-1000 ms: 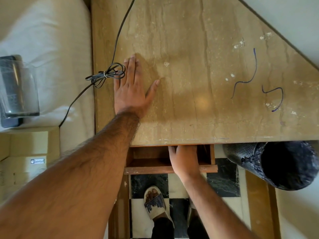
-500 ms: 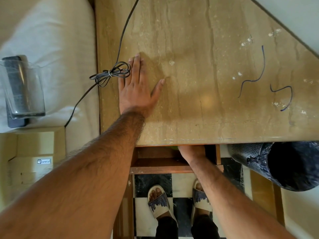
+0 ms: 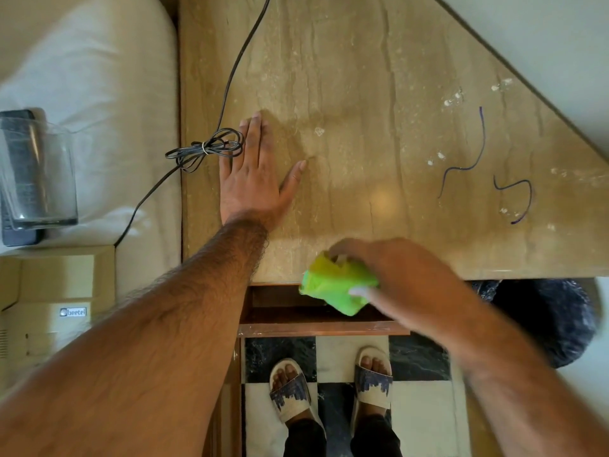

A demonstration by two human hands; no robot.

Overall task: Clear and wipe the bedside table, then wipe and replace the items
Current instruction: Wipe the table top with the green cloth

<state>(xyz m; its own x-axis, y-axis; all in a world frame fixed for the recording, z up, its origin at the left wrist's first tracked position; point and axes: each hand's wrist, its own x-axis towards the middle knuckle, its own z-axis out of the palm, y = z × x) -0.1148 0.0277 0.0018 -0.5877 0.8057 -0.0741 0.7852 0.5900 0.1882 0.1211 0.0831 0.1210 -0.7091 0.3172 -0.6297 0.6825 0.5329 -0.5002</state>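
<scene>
Single head view, looking steeply down, close over bedside table (image 3: 362,94)

Bedside table (image 3: 379,94): triangular beige stone-look top, speckled with white dust, two blue squiggles (image 3: 468,159) at right. Wooden drawer (image 3: 323,326) under front edge stood open.
Green cloth (image 3: 336,286): bunched, blurred, gripped in right hand (image 3: 395,268) at table's front edge, above drawer.
Dark cable (image 3: 207,148): ran down top's left side, tied coil at left edge.
Clear glass (image 3: 43,179), dark flat device (image 3: 16,235), cream telephone (image 3: 56,308): off table, on bedding to left.
</scene>
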